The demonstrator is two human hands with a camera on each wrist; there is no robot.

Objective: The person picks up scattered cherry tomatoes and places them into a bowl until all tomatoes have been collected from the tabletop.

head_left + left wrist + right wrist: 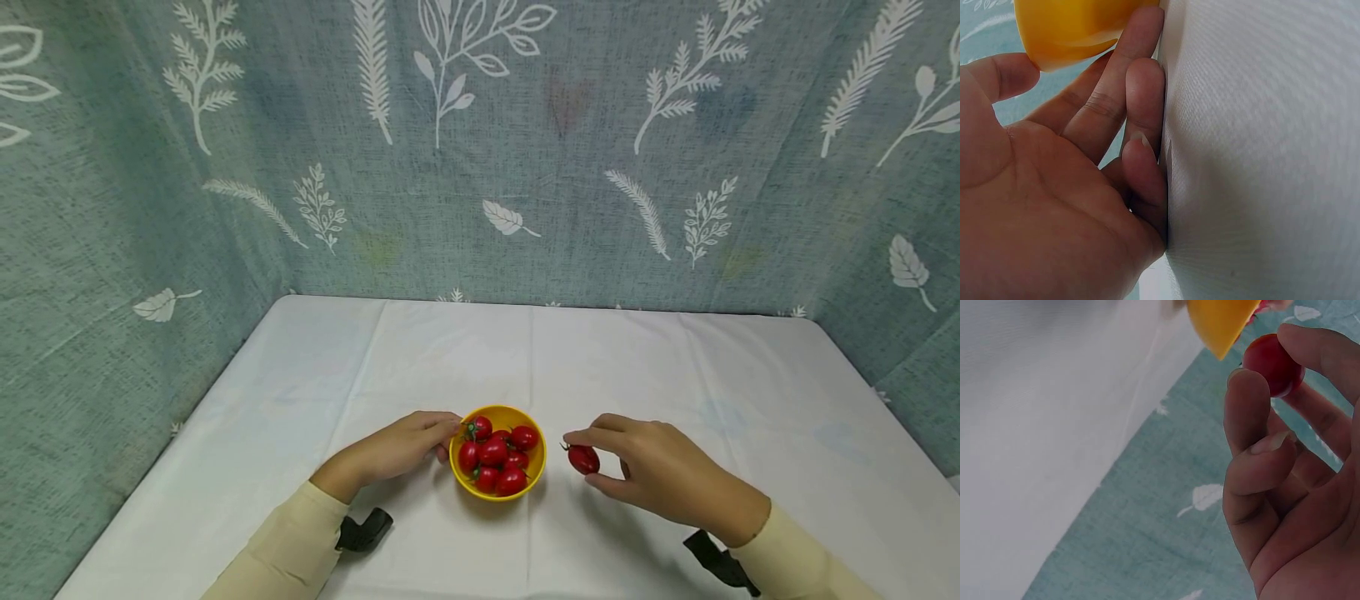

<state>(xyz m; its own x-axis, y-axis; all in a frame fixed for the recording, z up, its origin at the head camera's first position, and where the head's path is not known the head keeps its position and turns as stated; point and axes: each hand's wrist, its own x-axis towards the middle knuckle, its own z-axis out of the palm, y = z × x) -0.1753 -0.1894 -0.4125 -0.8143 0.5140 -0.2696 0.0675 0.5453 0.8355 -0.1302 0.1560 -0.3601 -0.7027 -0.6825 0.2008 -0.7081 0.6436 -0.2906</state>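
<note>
A small yellow bowl (545,454) stands on the white-covered table, filled with several red cherry tomatoes (493,451), a few with green stems. My left hand (401,448) holds the bowl at its left side. In the left wrist view the thumb touches the edge of the bowl (1069,31), while the other fingers reach along its side and rest against the cloth. To the right of the bowl, my right hand (660,468) pinches one cherry tomato (583,460) between thumb and fingers, its stem pointing toward the bowl. The right wrist view shows this tomato (1272,365) at the fingertips.
A white cloth (600,358) with faint creases covers the table. Blue-green curtains (465,217) with white leaf prints hang behind it and along both sides. Black straps (365,531) sit at both wrists, by cream sleeves (277,542).
</note>
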